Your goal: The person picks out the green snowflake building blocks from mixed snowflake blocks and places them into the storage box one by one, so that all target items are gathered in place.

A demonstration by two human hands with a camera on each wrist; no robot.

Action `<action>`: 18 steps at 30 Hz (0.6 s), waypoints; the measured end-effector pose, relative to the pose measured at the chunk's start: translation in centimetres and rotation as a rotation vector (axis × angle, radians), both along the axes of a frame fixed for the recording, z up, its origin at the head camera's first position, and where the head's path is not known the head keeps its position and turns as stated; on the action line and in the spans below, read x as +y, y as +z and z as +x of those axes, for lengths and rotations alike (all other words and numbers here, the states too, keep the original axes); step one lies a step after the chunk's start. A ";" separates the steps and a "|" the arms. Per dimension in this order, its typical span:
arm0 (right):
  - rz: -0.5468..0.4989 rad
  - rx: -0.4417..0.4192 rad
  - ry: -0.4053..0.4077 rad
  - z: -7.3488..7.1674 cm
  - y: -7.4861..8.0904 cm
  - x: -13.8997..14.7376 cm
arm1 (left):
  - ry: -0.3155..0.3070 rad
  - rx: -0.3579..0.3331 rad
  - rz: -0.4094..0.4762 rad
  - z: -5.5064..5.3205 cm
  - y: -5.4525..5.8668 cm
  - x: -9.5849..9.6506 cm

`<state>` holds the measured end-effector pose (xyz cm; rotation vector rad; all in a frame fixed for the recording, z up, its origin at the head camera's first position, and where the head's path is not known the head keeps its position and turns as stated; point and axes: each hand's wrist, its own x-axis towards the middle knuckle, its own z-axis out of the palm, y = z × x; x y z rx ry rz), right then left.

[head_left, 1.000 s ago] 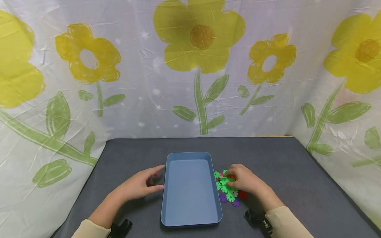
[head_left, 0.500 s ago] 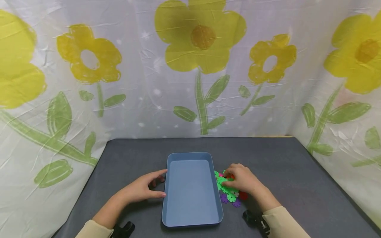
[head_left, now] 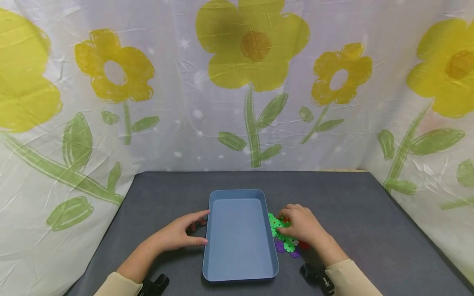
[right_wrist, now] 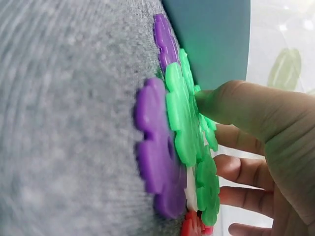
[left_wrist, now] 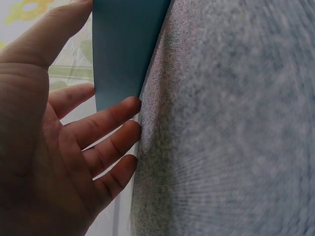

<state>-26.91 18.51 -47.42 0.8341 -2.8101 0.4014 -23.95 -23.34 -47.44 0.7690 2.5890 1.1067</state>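
Note:
A blue rectangular tray lies on the dark table, its inside bare. At its left side is my left hand, thumb and index fingertip spread and touching the rim; the left wrist view has the same fingers beside the tray wall. My right hand rests over a small pile of flower-shaped plastic discs beside the tray's right side. Its thumb touches the green discs, with the other fingers loosely bent behind them. Purple discs and a red disc show around the hand. It hides part of the pile.
The dark grey tabletop stretches around the tray. A curtain printed with yellow flowers hangs behind and along both sides. Black wrist straps sit near the sleeves.
My left hand has moved right, from just beside the tray to touching its rim. My right hand has shifted slightly toward the tray over the discs, covering pink ones seen before.

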 end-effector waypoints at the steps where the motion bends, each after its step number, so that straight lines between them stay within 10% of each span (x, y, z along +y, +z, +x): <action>1: -0.002 -0.003 0.004 0.0 0.0 0.0 | 0.001 0.000 -0.001 0.0 0.0 0.0; 18: -0.004 0.039 0.059 -0.3 -0.5 0.1 | 0.018 -0.003 -0.004 0.1 0.0 0.3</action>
